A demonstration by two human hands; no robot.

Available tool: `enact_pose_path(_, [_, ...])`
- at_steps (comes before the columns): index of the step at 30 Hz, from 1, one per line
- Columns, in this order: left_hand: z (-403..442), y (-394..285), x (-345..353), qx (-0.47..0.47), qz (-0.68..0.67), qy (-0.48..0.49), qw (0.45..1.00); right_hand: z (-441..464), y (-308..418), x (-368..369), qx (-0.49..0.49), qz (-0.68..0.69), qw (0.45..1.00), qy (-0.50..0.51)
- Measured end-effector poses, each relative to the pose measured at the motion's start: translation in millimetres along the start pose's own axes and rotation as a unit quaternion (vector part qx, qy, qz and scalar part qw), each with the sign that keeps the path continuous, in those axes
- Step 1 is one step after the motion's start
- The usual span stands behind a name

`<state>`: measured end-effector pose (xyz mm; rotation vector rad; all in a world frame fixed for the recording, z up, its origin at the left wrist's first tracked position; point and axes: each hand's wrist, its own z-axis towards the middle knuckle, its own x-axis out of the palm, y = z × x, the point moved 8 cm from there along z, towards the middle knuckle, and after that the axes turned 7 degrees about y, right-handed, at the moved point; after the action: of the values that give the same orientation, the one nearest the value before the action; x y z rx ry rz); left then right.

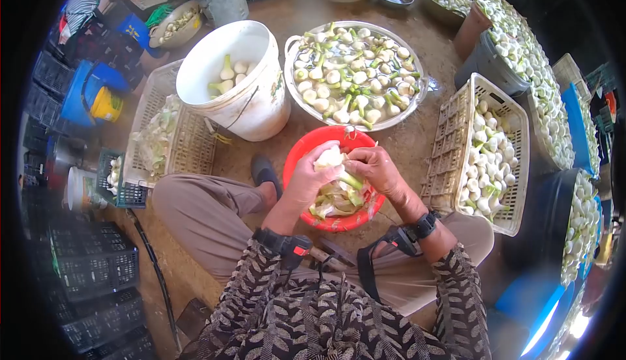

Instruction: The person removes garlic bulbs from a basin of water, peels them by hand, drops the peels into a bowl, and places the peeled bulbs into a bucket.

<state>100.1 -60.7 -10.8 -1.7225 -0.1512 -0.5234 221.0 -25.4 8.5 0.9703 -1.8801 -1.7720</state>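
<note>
Cradling a white bulb (330, 158) in my left hand (306, 176), I leave its far side open to my right hand (374, 168), whose thumb and fingertips pinch together at its right edge. That left grip is closed around the bulb, probably to steady it; whether the right grip has a strip of skin between the tips, I cannot tell. The green stalk slants to the near right. I hold it all over the red basin (292, 153), seemingly so loose skin drops straight in, onto the pale and green peelings (329, 208) there.

The basin sits between my legs, within easy reach of both hands. Beyond it, the wide round tub (421, 92) holds many stalked bulbs in what looks like water. Far left, the tall white bucket (261, 89) has a few bulbs at its bottom; beside it, the left crate (195, 143) contains pale, papery scraps. To my right, the tilted-looking right crate (447, 145) is heaped with bulbs.
</note>
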Motion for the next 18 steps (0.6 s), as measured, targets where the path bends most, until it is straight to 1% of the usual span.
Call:
enact_pose_path(1, [0.2, -2.3, -2.2, -0.001, 0.0, 0.001, 1.0, 1.4, -8.0, 1.1, 0.001, 0.001, 1.0, -0.001])
enact_pose_path(2, [0.3, -8.1, -3.0, -0.006, 0.055, 0.024, 0.998, 4.3, -20.9, 2.0, -0.003, 0.13, 0.991, -0.018])
enact_pose_path(3, [1.1, -12.2, -1.7, -0.008, 0.11, 0.047, 0.993, 6.6, -32.6, 1.6, -0.008, 0.256, 0.966, -0.035])
enact_pose_path(4, [2.3, -12.2, -0.3, -0.005, 0.111, 0.047, 0.993, 7.1, -24.6, 2.8, -0.009, 0.254, 0.966, -0.034])
enact_pose_path(5, [2.4, -8.5, 2.2, -0.006, -0.024, 0.047, 0.999, 6.6, -15.7, 2.9, -0.018, 0.311, 0.949, -0.05])
enact_pose_path(6, [3.1, -5.1, 4.4, -0.007, -0.159, 0.046, 0.986, 7.1, -10.5, 2.4, -0.026, 0.366, 0.928, -0.066])
enact_pose_path(7, [5.8, -2.0, 4.0, -0.006, -0.159, 0.044, 0.986, 9.6, -13.3, 3.2, -0.026, 0.366, 0.928, -0.063])
enact_pose_path(9, [10.6, 13.6, 3.8, -0.047, -0.203, 0.044, 0.977, 9.8, -21.2, -4.7, -0.045, 0.294, 0.949, -0.108])
enact_pose_path(10, [9.6, 15.0, 2.1, -0.044, -0.204, 0.042, 0.977, 10.0, -22.1, -8.1, -0.044, 0.292, 0.95, -0.105])
enact_pose_path(12, [7.1, 8.6, -5.2, 0.006, -0.255, 0.038, 0.966, 5.2, -28.3, -38.3, -0.029, 0.235, 0.953, -0.189])
enact_pose_path(13, [7.0, 5.5, -8.0, 0.011, -0.254, 0.035, 0.967, 3.5, -46.3, -61.0, 0.013, 0.006, 0.974, -0.225])
enact_pose_path(14, [7.0, -0.6, -8.9, 0.032, -0.251, 0.044, 0.967, 5.8, -40.7, -60.3, 0.011, 0.006, 0.975, -0.221])
enact_pose_path(15, [5.4, -5.3, -9.1, 0.051, -0.248, 0.055, 0.966, 11.5, -37.1, -45.4, 0.074, -0.224, 0.965, -0.116])
enact_pose_path(16, [4.3, -7.4, -10.1, 0.053, -0.248, 0.053, 0.966, 12.9, -41.4, -32.2, 0.132, -0.439, 0.889, -0.006])
enact_pose_path(17, [4.5, -9.2, -16.9, 0.053, -0.238, 0.019, 0.97, 13.5, -58.0, -21.8, 0.153, -0.311, 0.938, -0.005])
enact_pose_path(18, [3.5, -9.4, -23.5, 0.051, -0.23, -0.017, 0.972, 7.4, -53.2, -8.7, 0.053, -0.315, 0.947, -0.014])
